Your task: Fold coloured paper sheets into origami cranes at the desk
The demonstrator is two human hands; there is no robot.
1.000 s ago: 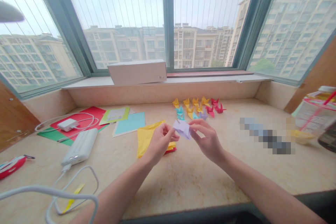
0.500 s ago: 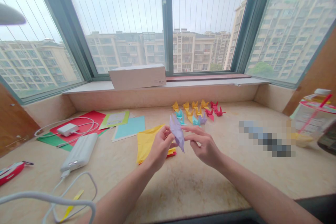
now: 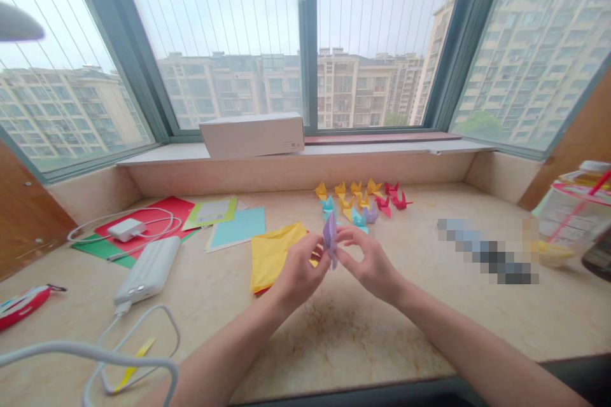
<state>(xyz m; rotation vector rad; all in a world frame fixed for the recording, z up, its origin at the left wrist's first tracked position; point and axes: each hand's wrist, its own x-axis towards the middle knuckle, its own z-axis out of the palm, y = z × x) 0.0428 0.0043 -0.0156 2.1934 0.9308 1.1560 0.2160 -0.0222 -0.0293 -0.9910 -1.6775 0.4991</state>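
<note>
Both my hands meet above the marble counter (image 3: 344,324) on a small folded purple paper piece (image 3: 329,236), held upright and edge-on between them. My left hand (image 3: 298,273) pinches it from the left with thumb and fingers closed. From the right, my right hand (image 3: 370,261) pinches the same piece. Under my left hand lies a yellow paper sheet (image 3: 272,251). Beyond my hands sits a cluster of several small folded paper figures (image 3: 360,199) in yellow, teal, purple and red.
Red, green and teal sheets (image 3: 238,227) lie at the left with a white charger (image 3: 125,229) and cable. A white power bank (image 3: 147,270) sits nearer. A white box (image 3: 252,134) rests on the sill. A clear cup with a pink straw (image 3: 570,213) stands at the right.
The purple piece went from held flat, to tilted, to upright and edge-on. Both hands stayed pinched on it and drew closer together.
</note>
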